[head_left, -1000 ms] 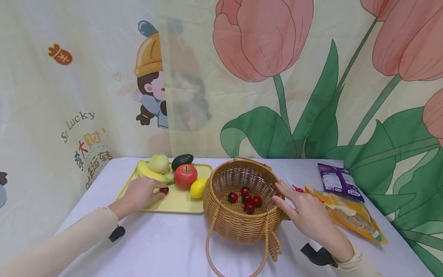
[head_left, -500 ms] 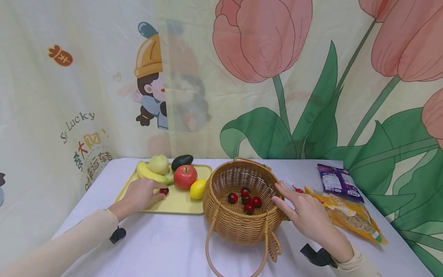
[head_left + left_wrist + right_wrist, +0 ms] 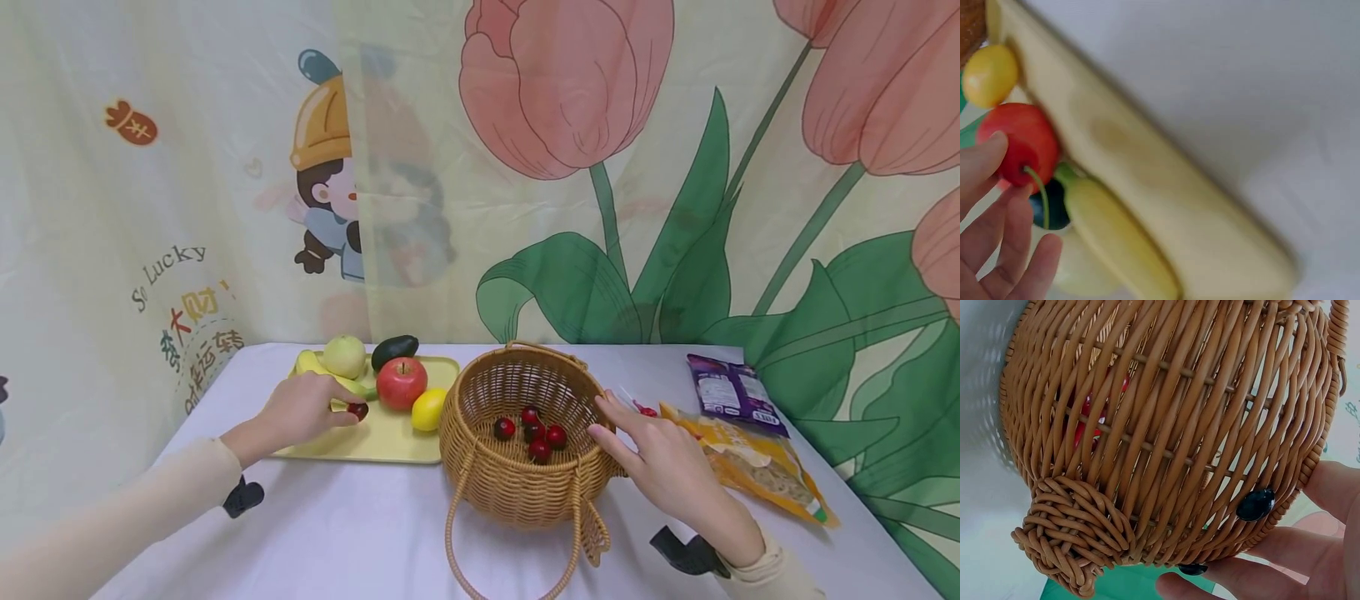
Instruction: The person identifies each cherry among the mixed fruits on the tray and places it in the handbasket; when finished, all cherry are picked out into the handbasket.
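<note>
Thumb and fingertips of my left hand (image 3: 300, 410) pinch a dark red cherry (image 3: 358, 411) above the yellow tray (image 3: 390, 442). In the left wrist view the cherry (image 3: 1021, 164) shows its green stem and overlaps the red apple behind it. My right hand (image 3: 667, 462) rests its fairly straight fingers on the rim of the round wicker basket (image 3: 510, 492), at its right side. Several cherries (image 3: 535, 432) lie inside the basket. In the right wrist view, black bead eyes (image 3: 1255, 504) and a woven snout (image 3: 1079, 528) stand out on the basket (image 3: 1172, 412).
On the tray are a banana (image 3: 347, 382), a pale green round fruit (image 3: 345, 357), a dark avocado (image 3: 394, 349), an apple (image 3: 402, 382) and a lemon (image 3: 430, 409). A purple packet (image 3: 738, 392) and an orange bag (image 3: 757, 467) lie at the right. The basket's handle (image 3: 450, 533) hangs toward the front.
My left hand has risen a little from the tray with the cherry between its fingertips. My right hand has stayed on the basket rim.
</note>
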A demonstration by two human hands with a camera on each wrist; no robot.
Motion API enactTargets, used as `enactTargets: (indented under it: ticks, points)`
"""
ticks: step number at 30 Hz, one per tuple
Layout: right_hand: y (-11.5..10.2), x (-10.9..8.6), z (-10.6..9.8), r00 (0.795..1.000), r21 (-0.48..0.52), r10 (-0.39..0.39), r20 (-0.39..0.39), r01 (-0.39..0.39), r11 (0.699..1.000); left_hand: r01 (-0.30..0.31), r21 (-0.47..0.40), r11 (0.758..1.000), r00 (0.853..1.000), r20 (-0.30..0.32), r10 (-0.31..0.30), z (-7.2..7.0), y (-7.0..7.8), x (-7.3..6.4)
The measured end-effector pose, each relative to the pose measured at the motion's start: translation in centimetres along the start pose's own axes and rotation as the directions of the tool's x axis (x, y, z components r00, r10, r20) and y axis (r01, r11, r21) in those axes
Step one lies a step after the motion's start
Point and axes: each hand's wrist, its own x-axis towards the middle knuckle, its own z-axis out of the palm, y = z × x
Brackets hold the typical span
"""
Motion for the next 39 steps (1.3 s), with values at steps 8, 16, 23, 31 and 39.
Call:
enactTargets:
  ticks: [8,16,23,31,39]
  points:
    - [-0.1,-0.1,0.0,1.0,0.005,0.006,0.006,-0.006,1.0,-0.08,0.03,0.996,0.991,0.106,0.077,-5.1,3.4,1.9]
    - [-0.1,0.0,-0.1,0.999,0.003,0.022,0.026,-0.022,1.0,-0.185,0.055,0.981,0.972,0.159,0.175,-9.1,7.9,5.8]
    - [0.0,-0.1,-0.1,1.0,0.001,0.017,0.017,-0.017,1.0,-0.203,-0.035,0.979,0.903,0.38,0.2,-10.4,12.5,9.7]
    - [0.0,-0.3,0.1,1.0,-0.004,0.007,0.019,-0.007,1.0,-0.226,-0.084,0.97,0.781,0.58,0.232,-8.9,17.2,13.6]
    - [0.0,-0.2,-0.1,1.0,-0.008,0.014,0.009,-0.014,1.0,-0.254,-0.091,0.963,0.756,0.602,0.257,-6.7,20.6,16.1]
